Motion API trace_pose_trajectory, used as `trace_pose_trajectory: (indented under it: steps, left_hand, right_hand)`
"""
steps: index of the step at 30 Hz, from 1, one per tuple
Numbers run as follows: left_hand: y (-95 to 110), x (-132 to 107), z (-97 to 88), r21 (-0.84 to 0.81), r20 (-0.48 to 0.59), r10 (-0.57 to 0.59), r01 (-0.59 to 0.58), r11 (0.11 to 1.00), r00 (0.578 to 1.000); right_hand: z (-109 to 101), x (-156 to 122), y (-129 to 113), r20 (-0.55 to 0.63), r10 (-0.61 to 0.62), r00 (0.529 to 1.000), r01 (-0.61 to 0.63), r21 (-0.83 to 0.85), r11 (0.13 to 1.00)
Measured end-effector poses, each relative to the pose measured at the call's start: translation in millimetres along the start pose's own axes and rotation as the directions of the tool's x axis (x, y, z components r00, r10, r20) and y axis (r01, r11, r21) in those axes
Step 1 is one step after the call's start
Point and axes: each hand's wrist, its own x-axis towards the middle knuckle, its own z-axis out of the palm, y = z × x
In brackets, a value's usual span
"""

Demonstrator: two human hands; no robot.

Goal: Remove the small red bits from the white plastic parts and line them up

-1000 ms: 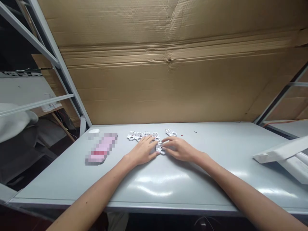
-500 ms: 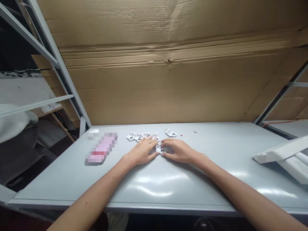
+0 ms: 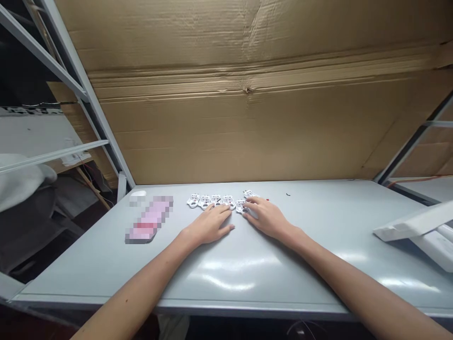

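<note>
White part (image 3: 241,206): flat pc, irregular outline, w/ small dark & reddish marks on upper body and a round ring opening at the lower end. Loc.: on grey table (image 3: 300,274), approx. mid-width, toward the rear half, just beside the R end of a row of four like pcs. Whether it touches the row: can't tell. R side partly hidden by fingers.

Row of white parts (image 3: 204,202): 4 pcs, side by side, ring openings toward the near edge, small reddish marks on the bodies; a thin dark strip shows on the 3rd pc from L. Single rear part (image 3: 250,193): same type, lies at an angle behind the R hand, partly covered.

R hand (image 3: 269,218): fingertips & thumb at R side of the white part, in contact; grip or light touch only, can't tell. L hand (image 3: 207,224): holds nothing, fingers extended, thumb spread; fingertips at near edge of the row.

Other items: red bit (image 3: 267,199) just beyond R hand; small black bit (image 3: 288,194) farther R; pink item (image 3: 152,217), pixelated, at L; white item (image 3: 138,193) behind it; white bars (image 3: 414,229) at far R; cardboard (image 3: 247,137) upright at rear.
</note>
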Motion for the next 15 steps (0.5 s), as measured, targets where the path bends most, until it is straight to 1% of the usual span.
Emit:
trace_pose_trajectory:
  steps: [3, 6, 11, 15]
  left_hand:
    - [-1, 0, 1.6, 0.001, -0.016, 0.008, -0.008, 1.000, 1.000]
    - [-1, 0, 2.6, 0.002, -0.015, -0.008, 0.008, 1.000, 1.000]
    - [3, -1, 0.9, 0.001, 0.087, -0.078, 0.078, 0.997, 0.993]
    - [5, -1, -0.4, -0.009, 0.132, -0.109, 0.112, 0.994, 0.985]
  right_hand:
    - [1, 1, -3, -0.038, -0.011, 0.999, 0.011, -0.004, 1.000]
    - [-6, 1, -7, -0.005, -0.070, 0.998, 0.071, 0.025, 0.997]
    - [-18, -1, -15, 0.109, -0.126, 0.986, 0.121, 0.052, 0.991]
    - [-19, -1, -17, 0.132, -0.135, 0.982, 0.125, 0.078, 0.989]
